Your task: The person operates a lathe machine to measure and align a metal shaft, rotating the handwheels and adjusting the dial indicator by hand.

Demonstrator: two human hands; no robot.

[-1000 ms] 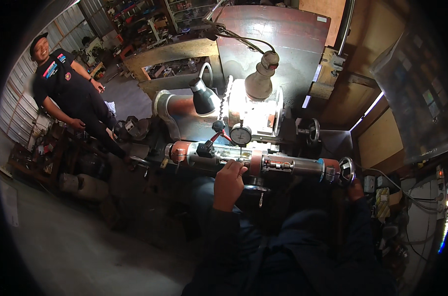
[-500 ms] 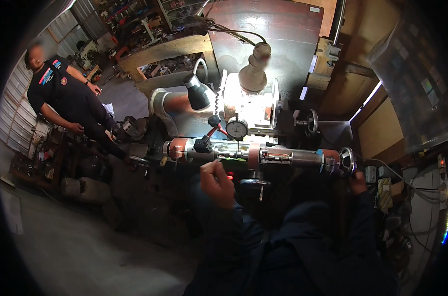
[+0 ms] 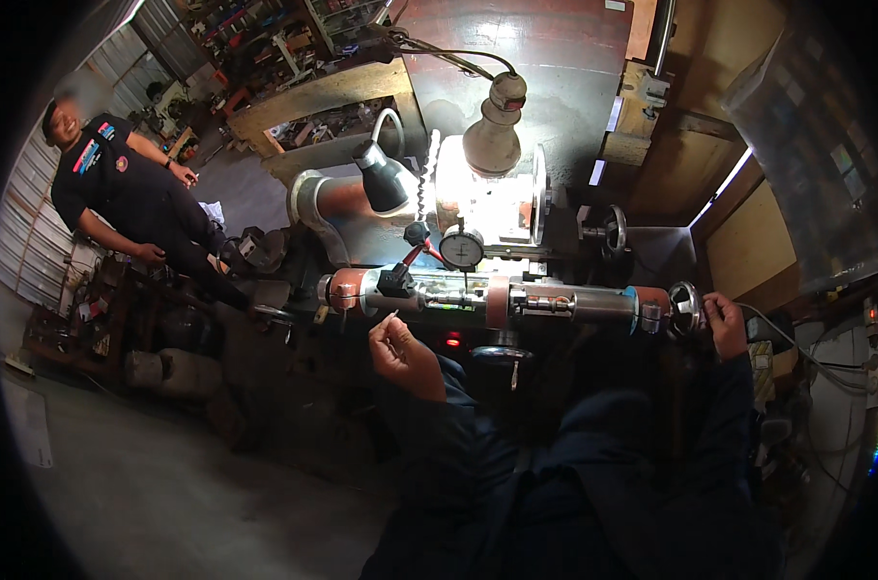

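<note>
Your left hand (image 3: 407, 362) is raised in front of the shaft (image 3: 451, 299), near it and to the left of its middle. The thumb and forefinger are brought together at the tips and the other fingers are curled; you cannot tell whether a small piece is pinched there. Your right hand (image 3: 727, 326) is at the outer side of the metal handwheel (image 3: 685, 309), its fingers bent toward the rim; you cannot tell whether they clamp it or only lie against it. The two hands are well apart.

The dial gauge (image 3: 461, 251) has a round, pale face turned toward you; its marks are too small to read. The bystander's dark shirt (image 3: 100, 164) bears coloured prints, likewise illegible at this size.

The shaft is directly ahead of you, with its long axis running left to right and dropping slightly toward the right. The red-brown collar (image 3: 498, 304) surrounds the line near its middle, and the handwheel is at the right end, with its face turned right. The gauge is above the shaft, with its stem pointing down to it; contact cannot be confirmed. The black block (image 3: 396, 279) is on the left section, and the black lamp (image 3: 386, 179) is behind it.
</note>
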